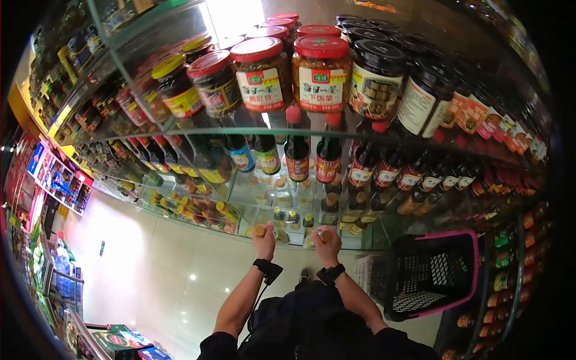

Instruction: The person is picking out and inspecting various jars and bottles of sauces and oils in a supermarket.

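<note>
My left hand is closed around a bottle with a tan cap, held upright by the lower glass shelf. Most of that bottle's body is hidden under the hand. To its right, my right hand grips a second bottle, whose orange-brown cap points up at me. Its contents and label cannot be made out. Small bottles with yellow caps stand on the low shelf just beyond both hands. A dark wrist strap sits on each wrist.
Glass shelves rise in front, with red-lidded jars on top and sauce bottles beneath. A black shopping basket with a pink rim stands at my right. Pale tiled floor lies to the left, with stacked boxes at lower left.
</note>
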Tool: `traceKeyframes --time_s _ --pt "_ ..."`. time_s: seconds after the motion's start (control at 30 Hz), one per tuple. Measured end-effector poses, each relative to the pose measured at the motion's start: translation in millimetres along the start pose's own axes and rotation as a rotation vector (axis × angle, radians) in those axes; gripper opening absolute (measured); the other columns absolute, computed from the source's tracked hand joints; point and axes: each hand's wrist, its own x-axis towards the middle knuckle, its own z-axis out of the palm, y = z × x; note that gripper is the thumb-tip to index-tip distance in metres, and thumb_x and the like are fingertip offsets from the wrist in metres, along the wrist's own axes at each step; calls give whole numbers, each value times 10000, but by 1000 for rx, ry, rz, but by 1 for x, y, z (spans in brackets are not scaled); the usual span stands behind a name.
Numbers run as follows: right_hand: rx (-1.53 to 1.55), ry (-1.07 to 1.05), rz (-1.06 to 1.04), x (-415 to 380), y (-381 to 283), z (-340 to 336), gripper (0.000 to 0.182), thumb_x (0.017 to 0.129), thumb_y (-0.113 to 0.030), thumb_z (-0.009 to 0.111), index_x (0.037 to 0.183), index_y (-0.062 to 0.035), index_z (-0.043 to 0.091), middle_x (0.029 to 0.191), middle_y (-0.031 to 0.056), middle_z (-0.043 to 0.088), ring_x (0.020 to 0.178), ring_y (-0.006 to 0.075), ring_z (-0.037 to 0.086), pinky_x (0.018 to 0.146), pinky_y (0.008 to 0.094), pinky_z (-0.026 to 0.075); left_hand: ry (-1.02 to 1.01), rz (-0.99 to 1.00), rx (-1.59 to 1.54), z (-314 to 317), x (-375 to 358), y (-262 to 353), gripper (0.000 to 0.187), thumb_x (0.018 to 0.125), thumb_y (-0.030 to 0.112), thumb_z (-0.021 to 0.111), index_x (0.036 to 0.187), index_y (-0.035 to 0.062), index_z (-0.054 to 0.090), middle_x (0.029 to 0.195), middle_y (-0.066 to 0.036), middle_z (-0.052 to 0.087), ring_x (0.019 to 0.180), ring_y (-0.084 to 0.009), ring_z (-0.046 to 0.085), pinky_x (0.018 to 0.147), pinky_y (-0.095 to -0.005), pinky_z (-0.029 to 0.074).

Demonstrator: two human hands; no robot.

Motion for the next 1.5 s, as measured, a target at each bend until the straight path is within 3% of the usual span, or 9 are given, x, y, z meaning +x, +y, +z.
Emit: traceKeyframes --time_s 0.2,0.37,0.5,0.63,0.93,1.1,1.2,1.3,1.5 --pt "83 89 25 -61 14 -60 195 672 -232 690 780 -87 619 763 66 611 715 258 595 643 334 460 -12 -31 -37 -44 -82 -16 225 732 243 646 760 42 550 692 -51 560 660 -153 521 627 -293 418" --pt "156 108 97 -121 17 -131 171 712 -159 670 770 -12 603 704 51 612 666 135 579 611 269 449 -72 -67 -148 -71 -162 -12 193 727 193 643 758 23 557 685 -36 557 642 -126 516 608 -273 419" --pt "203 140 119 -155 2 -190 143 744 -137 634 771 0 607 682 23 589 646 82 531 589 241 428 -158 -97 -210 -72 -218 -8 153 720 161 630 759 36 550 715 -14 545 674 -100 489 628 -248 398" --pt "205 200 129 -178 -7 -248 158 751 -145 628 762 12 608 690 24 592 641 87 530 589 239 424 -236 -99 -206 -58 -266 2 161 724 162 627 772 28 552 717 -18 549 671 -103 489 631 -247 398" --pt "451 430 228 -171 40 -398 211 792 -201 616 828 6 591 801 26 576 737 89 511 654 244 407 -249 83 -252 44 -368 34 241 795 246 594 825 12 547 689 -24 547 646 -101 493 608 -249 401" --pt "343 510 132 -148 79 -506 167 789 -153 602 830 8 591 807 25 576 746 102 515 690 248 413 -361 71 -357 136 -448 56 219 812 203 574 878 -4 547 807 -62 588 766 -126 536 700 -256 414" --pt "307 511 116 -132 119 -570 158 781 -135 603 834 14 596 797 36 589 735 110 527 689 259 424 -368 200 -239 202 -490 52 207 781 220 603 828 23 562 731 -57 585 706 -143 546 645 -284 423" --pt "260 489 63 -121 157 -625 168 777 -138 608 837 18 596 789 44 591 737 121 539 685 269 432 -458 83 -227 244 -535 59 197 751 210 610 806 22 588 736 -62 605 703 -153 570 635 -300 434" --pt "183 458 186 -83 208 -673 178 771 -146 621 845 14 601 794 47 598 754 136 548 690 293 435 -575 -146 -68 314 -574 54 263 737 268 602 769 7 585 656 -47 573 622 -179 550 586 -334 423"
